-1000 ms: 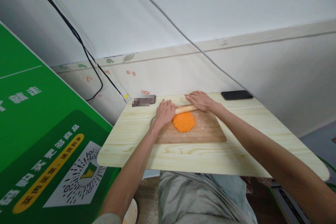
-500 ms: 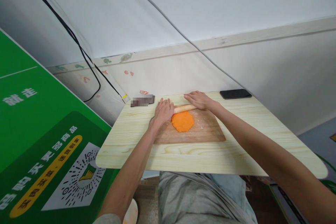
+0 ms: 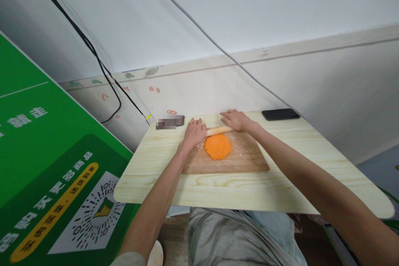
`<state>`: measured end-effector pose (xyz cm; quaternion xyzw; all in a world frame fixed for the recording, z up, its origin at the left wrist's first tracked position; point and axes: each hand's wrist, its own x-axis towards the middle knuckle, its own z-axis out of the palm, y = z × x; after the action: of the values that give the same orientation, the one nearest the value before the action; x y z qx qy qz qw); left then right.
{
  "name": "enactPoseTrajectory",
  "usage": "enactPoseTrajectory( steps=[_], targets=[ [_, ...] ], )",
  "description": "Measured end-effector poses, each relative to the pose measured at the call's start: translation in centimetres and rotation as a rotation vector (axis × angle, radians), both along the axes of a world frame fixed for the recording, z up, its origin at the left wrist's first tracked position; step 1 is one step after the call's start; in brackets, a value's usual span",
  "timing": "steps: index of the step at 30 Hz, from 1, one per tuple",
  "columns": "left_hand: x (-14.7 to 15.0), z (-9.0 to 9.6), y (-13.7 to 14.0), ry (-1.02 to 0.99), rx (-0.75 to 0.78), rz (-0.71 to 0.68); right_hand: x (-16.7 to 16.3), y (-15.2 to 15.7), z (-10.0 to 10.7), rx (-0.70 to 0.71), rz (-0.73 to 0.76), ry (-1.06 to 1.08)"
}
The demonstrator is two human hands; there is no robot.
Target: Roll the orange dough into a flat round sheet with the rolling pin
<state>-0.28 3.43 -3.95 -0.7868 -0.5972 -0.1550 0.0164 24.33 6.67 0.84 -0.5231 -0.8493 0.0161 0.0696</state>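
Table (image 3: 146, 164) is bearing a board (image 3: 249, 160) w/ orange dough (image 3: 217, 147) near mid; rolling pin (image 3: 219, 131) is lying by dough's far edge, L hand (image 3: 195, 132) & R hand (image 3: 238, 121) resting open, palms down, on it. Vs. prev. sec., little is shifting; rolling's prob. pausing.

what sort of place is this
Hard to be sure, but perhaps a corner of a food shop: a large green sign advertises meat and vegetables delivered home, and orange dough lies on a wooden board on the table.
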Motion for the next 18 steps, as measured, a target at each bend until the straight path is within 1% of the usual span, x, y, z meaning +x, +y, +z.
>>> enactPoseTrajectory(
  steps=[3, 7, 10, 15, 18],
  targets=[
    [0.3, 0.5, -0.6, -0.048, 0.012, 0.048, 0.1, -0.2, -0.2, 0.007, -0.009, -0.004],
    [0.4, 1.0, -1.5, -0.04, 0.031, 0.022, 0.4, -1.2, -0.4, 0.035, 0.02, 0.001],
    [0.4, 1.2, -1.9, -0.029, 0.035, 0.009, 0.5, -2.7, -0.6, 0.081, 0.022, 0.004],
    [0.4, 1.3, -2.2, -0.016, 0.038, -0.015, 0.5, -5.3, -1.1, 0.16, -0.029, 0.016],
    [0.4, 1.4, -2.7, 0.001, 0.038, -0.04, 0.5, -6.6, -1.5, 0.204, -0.025, 0.017]
  ],
)
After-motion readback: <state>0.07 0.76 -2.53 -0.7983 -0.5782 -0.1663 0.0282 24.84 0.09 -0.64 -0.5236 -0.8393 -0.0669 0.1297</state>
